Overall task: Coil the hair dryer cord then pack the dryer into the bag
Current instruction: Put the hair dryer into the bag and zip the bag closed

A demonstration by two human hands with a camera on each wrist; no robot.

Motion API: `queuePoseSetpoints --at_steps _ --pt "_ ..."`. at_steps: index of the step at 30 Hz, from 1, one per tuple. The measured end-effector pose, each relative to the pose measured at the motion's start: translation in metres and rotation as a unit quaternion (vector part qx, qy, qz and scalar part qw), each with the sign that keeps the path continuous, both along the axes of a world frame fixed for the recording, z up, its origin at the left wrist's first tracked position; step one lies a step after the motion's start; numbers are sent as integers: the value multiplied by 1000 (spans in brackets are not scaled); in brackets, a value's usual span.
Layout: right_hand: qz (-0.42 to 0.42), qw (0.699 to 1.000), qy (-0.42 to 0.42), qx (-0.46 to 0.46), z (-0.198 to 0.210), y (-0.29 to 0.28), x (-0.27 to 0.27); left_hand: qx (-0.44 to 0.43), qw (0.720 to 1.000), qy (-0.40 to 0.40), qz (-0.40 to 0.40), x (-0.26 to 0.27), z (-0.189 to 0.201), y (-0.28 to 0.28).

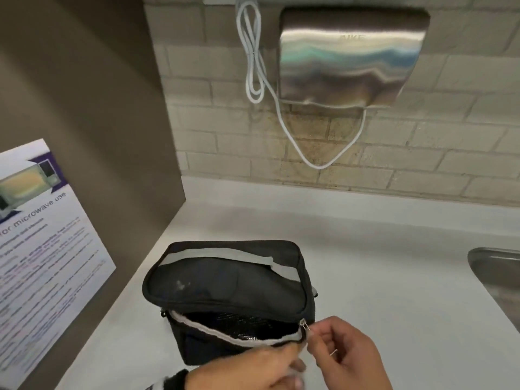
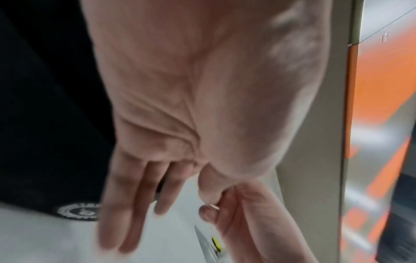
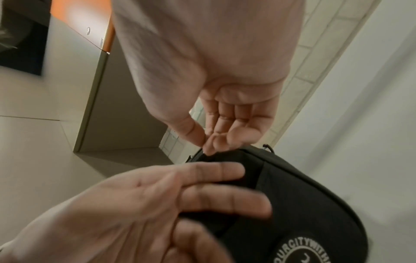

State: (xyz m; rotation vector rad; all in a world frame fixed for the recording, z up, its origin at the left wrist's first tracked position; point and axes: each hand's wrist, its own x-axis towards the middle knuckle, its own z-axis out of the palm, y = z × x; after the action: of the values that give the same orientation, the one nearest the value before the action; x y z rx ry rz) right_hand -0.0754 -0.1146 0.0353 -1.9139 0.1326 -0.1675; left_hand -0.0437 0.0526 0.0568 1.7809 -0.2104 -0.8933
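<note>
A black bag (image 1: 225, 282) with grey zipper tape stands on the white counter, its lid raised along the front. Something dark and ribbed (image 1: 239, 319) shows through the gap; I cannot tell what it is. My right hand (image 1: 312, 330) pinches the metal zipper pull (image 1: 304, 323) at the bag's front right corner; the right wrist view shows thumb and forefinger (image 3: 207, 144) meeting at the bag's edge (image 3: 281, 186). My left hand (image 1: 292, 361), blurred, lies with straight fingers (image 3: 213, 195) against the bag's front, holding nothing. The left wrist view shows those fingers (image 2: 126, 204) extended.
A steel hand dryer (image 1: 349, 57) hangs on the tiled wall, with a white cord (image 1: 253, 52) looped beside it. A steel sink (image 1: 498, 277) is set into the counter (image 1: 365, 249) at the right. A brown panel with a microwave notice (image 1: 42, 249) closes the left side.
</note>
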Motion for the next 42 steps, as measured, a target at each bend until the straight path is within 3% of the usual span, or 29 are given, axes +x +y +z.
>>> queuePoseSetpoints --at_steps 2,4,7,12,16,20,24,28,34,39,42 --pt "-7 1000 -19 1 1 0 -1 -21 997 -76 25 1 -9 -4" --pt "-7 999 -32 -10 -1 2 -1 -68 989 -60 119 0 -13 -6" --pt "20 995 -71 -68 -7 8 -6 -106 976 -45 186 1 -15 -12" --pt "68 980 -111 -151 -16 5 -9 -99 975 -53 192 3 -14 -13" --pt "210 949 -78 -223 -12 -14 -5 -78 978 -82 175 3 -15 -8" --pt "109 927 -224 -280 -2 -26 6 -49 978 -140 146 0 -14 -5" --pt "158 860 -318 -367 -14 -20 24 -43 979 -173 100 -3 -10 1" --pt "131 831 -372 -393 -17 -20 30 4 963 -253 94 -8 -9 14" --pt "78 815 -388 -423 -18 -26 32 -2 904 -399 154 -11 -15 46" --pt "83 797 -387 -456 -10 -34 35 53 888 -393 230 -10 -13 97" --pt "84 817 -355 -447 -4 -35 37 57 876 -388 279 -8 -12 127"
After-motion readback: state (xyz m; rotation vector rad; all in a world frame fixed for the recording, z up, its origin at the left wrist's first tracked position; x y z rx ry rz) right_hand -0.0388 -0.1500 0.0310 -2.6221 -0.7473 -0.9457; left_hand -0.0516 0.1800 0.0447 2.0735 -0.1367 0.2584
